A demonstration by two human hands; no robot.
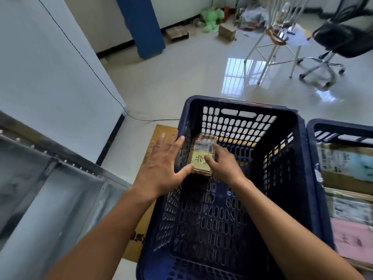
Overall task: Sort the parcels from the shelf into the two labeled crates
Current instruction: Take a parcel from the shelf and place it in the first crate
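grip: right hand point(224, 166) pinched parcel point(201, 150); left hand point(161, 164) flat, thumb touching it
floor point(181, 77): glossy tile
crates: two, left crate point(300, 138), right crate point(343, 126)

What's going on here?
A person is placing a small brown parcel into the far left corner of a dark blue crate. The right hand holds the parcel, thumb on its yellow note; the left hand is spread open, thumb against the parcel's near corner. It is the only parcel visible in this crate. A second crate on the right already holds several.
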